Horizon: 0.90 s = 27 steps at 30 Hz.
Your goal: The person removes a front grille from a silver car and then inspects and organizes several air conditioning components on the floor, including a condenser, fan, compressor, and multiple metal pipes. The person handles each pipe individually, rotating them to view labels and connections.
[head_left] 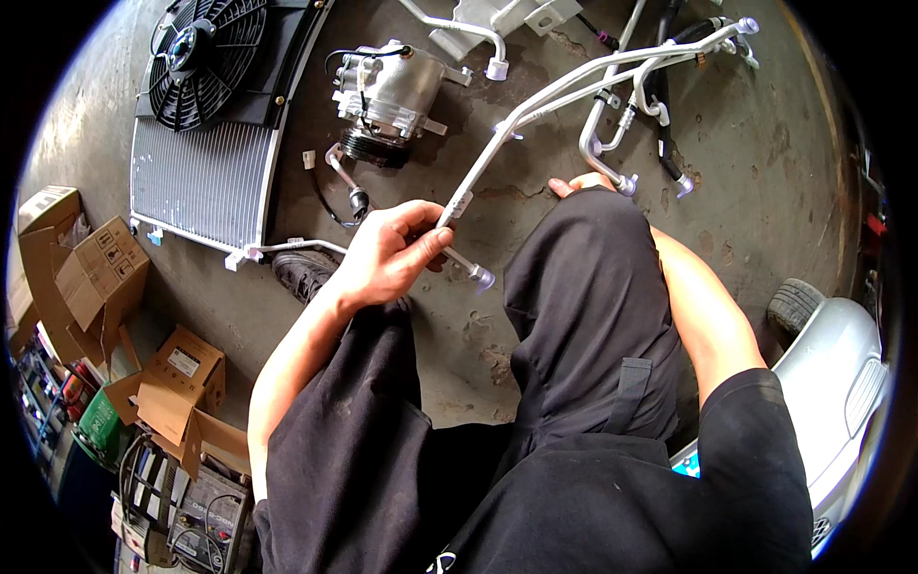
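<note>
My left hand (400,251) is closed around a long bent aluminium pipe (490,151), near its lower end. A clear plastic cap (484,279) covers that end. From my grip the pipe rises to the far right, where other capped pipes (612,122) and black hoses lie on the floor. My right hand (585,182) shows only its fingers past my bent right knee. They look stretched out and apart, near the capped end of another pipe; the palm is hidden. Beyond my left hand a silver compressor (390,91) with a black pulley stands on the floor.
A condenser (203,182) with a black fan (196,57) lies at the far left. Opened cardboard boxes (182,383) and a battery (212,517) stand at the left. A silver car bumper (830,383) and a tyre (796,304) are at the right. The concrete floor (459,344) is stained.
</note>
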Motion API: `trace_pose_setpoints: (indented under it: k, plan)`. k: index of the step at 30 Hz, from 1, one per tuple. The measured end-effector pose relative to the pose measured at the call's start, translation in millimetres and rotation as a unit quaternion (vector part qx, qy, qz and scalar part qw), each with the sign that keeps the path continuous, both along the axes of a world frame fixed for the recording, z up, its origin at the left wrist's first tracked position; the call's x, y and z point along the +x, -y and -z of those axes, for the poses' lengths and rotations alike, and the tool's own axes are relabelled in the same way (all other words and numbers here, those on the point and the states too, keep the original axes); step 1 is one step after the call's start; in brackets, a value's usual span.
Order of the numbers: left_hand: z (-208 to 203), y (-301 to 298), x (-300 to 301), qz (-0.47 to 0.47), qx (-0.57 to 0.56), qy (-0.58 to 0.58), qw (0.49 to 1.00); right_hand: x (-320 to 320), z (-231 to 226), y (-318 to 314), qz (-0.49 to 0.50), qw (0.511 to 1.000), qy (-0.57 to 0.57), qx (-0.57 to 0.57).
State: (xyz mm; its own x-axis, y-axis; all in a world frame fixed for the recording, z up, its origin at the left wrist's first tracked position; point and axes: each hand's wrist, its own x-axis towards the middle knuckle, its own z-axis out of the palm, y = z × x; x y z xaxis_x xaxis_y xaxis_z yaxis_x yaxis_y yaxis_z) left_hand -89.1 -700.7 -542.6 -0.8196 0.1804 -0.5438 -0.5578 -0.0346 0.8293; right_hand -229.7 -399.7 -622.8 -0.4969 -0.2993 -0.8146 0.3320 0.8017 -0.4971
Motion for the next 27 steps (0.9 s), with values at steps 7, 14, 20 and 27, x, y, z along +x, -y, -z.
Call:
trace_pose_setpoints:
  k: [7, 14, 20, 27]
  plan:
    - [2.7, 0.0, 0.2, -0.01, 0.004, -0.01, 1.0, 3.1, -10.1, 4.2, -0.011, 1.0, -0.003, 0.01]
    - [-1.6, 1.0, -1.4, 0.019, -0.053, -0.028, 0.998, 10.1, 19.5, -17.9, -0.018, 0.996, -0.079, -0.041]
    - [-7.8, 0.1, -3.1, 0.017, -0.07, -0.058, 0.996, 1.4, 30.6, -26.9, -0.023, 0.997, -0.033, -0.059]
    - [-10.4, 0.9, 0.6, 0.008, -0.075, -0.06, 0.995, -5.6, 22.5, -21.5, -0.059, 0.994, -0.058, -0.071]
